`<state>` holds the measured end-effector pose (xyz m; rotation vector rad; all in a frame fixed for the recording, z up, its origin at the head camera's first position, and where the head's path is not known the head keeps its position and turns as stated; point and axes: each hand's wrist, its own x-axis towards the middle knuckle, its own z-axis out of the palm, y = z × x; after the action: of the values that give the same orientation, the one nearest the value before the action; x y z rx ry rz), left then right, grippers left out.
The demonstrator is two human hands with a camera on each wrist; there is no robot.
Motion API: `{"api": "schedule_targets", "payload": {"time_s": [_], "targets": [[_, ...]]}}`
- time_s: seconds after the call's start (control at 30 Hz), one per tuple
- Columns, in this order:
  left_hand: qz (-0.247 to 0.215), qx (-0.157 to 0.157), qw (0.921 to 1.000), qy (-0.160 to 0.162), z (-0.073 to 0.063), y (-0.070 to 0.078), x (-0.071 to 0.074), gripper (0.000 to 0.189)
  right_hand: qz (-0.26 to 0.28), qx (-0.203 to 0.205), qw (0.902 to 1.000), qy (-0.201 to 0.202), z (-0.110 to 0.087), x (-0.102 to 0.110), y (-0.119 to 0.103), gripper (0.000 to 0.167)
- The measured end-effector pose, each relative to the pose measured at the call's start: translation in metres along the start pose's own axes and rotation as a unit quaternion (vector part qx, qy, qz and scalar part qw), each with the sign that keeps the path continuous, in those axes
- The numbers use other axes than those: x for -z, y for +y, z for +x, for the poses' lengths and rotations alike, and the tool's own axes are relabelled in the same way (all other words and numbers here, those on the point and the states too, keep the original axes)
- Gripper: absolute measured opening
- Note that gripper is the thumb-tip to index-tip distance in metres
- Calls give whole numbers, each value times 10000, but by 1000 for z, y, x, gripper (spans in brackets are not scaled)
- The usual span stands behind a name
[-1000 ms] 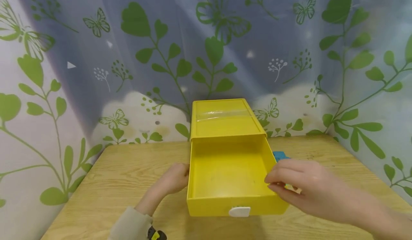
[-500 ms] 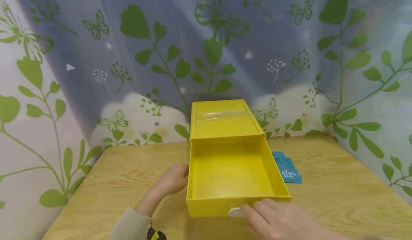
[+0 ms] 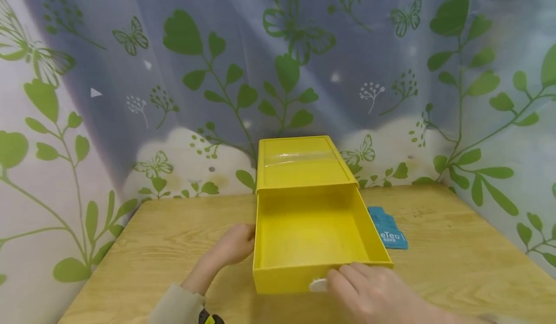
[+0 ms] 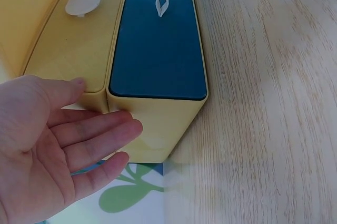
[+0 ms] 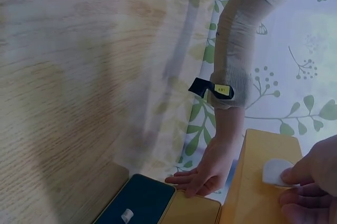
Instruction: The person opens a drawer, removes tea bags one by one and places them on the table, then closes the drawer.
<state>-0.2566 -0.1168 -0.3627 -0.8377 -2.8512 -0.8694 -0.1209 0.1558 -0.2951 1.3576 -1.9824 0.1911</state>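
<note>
A yellow plastic drawer (image 3: 286, 280) is pulled out from the top of a yellow drawer unit (image 3: 304, 162); its inside is bare. My right hand (image 3: 373, 288) is at the drawer front, thumb and curled fingers pinching the white pull tab (image 5: 275, 172). On the unit's left side rests my left hand (image 3: 238, 243). The left wrist view shows that hand's fingers (image 4: 100, 139) extended along the side wall, its thumb by the edge of a lower yellow drawer (image 4: 79, 29). A dark blue drawer (image 4: 160, 39) with a white loop is pushed in beside it.
Blue packets (image 3: 391, 234) with white lettering lie on the wooden table (image 3: 182, 227), right of the unit. Clear tape (image 3: 299, 157) crosses the unit's top. A patterned curtain (image 3: 217, 73) hangs behind. A black strap with a yellow patch (image 5: 216, 88) circles the left wrist.
My right hand has moved from the drawer's right rim down to its front and onto the white tab, uncovering the blue packets. The left hand and drawer stay nearly in place.
</note>
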Motion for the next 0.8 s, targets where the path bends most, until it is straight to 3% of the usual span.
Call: {"api": "schedule_targets", "payload": {"time_s": [0.13,0.3,0.53,0.8], "targets": [[21,58,10000,1,0,-1,2,17,35,62,9996,274,4,-3,7,38],[-58,33,9999,-83,0,-2,0,18,-331,269,9961,772,8,-9,16,30],[-322,66,9993,-199,-1,-1,1,19,-367,-81,9973,626,10,-13,26,34],[-450,93,9988,-185,-2,-1,1,20,-326,-91,9969,705,15,-20,44,36]]}}
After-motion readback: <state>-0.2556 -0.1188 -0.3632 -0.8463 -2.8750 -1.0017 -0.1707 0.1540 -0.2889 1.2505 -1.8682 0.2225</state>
